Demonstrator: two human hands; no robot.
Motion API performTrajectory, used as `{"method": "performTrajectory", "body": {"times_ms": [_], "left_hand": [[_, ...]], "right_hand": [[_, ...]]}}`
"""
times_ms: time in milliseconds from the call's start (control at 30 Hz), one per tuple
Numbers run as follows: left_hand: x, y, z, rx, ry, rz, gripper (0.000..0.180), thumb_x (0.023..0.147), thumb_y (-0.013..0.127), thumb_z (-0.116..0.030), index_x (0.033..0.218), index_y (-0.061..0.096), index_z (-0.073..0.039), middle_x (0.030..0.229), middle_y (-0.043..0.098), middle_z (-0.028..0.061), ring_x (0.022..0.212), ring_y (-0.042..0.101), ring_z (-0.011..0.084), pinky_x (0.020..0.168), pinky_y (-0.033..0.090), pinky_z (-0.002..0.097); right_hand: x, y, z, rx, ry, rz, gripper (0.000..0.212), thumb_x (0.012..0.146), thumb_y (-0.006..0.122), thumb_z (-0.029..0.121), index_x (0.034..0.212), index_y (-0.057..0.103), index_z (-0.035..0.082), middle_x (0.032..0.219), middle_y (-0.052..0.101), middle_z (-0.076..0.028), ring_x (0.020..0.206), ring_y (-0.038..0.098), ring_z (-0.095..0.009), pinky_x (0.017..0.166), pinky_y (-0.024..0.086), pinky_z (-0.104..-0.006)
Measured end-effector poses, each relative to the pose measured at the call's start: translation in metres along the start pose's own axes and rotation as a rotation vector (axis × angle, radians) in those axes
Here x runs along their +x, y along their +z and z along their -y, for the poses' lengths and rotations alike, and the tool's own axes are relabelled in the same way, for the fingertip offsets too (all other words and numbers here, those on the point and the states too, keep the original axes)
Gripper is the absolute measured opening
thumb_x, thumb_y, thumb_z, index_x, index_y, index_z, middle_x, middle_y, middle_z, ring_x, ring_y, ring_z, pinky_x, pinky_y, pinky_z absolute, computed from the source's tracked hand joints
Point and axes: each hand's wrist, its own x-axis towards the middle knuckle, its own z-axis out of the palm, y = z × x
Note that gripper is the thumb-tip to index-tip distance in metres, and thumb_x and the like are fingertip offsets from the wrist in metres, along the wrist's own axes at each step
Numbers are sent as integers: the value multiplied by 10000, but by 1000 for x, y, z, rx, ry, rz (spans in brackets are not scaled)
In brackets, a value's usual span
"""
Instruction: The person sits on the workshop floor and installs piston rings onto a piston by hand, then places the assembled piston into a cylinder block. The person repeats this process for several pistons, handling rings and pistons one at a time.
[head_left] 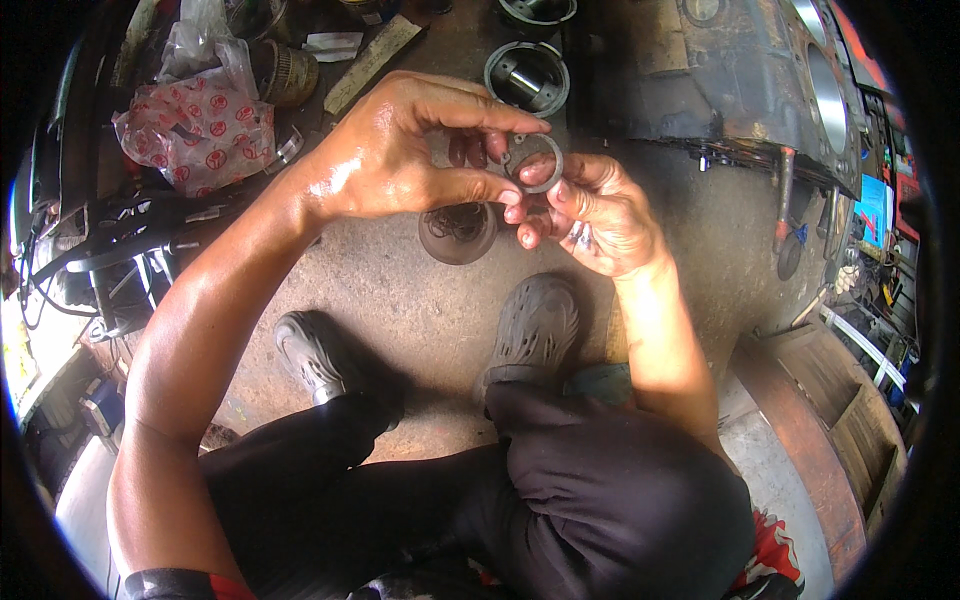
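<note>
Two-handed, holds the thin metal ring [559,170] pinched at either side by left grip [400,150] and right grip [612,217], raised to the right of the round bowl [460,257], seemingly to keep it steady and visible.

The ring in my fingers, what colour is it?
The ring looks plain dull grey, seen best in the head view.
</note>
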Motion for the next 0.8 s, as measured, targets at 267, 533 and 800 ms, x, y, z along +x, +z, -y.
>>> {"method": "performTrajectory", "body": {"times_ms": [267,533,800], "left_hand": [[2,-3,0,21,42,8,459,764,882,-152,1196,743,-83,866,677,58,760,666,146,702,559,294],[4,-6,-6,128,81,-19,544,715,888,-131,1232,726,-83,863,693,73,816,679,177,724,530,318],[-2,26,-9,-564,-466,-257,389,879,803,-151,1199,677,33,976,693,47,875,638,110,778,529,267]], "right_hand": [[1,-1,-1,25,-1,11,298,995,641,162,1209,665,-43,1064,710,-185,965,695,-241,804,578,-337],[1,8,7,84,-83,-67,274,1000,631,149,1161,683,-67,1066,716,-172,940,687,-230,776,550,-319],[7,22,11,-41,-117,-357,252,999,647,172,1119,712,-40,972,720,-101,790,638,-125,632,505,-240]]}}
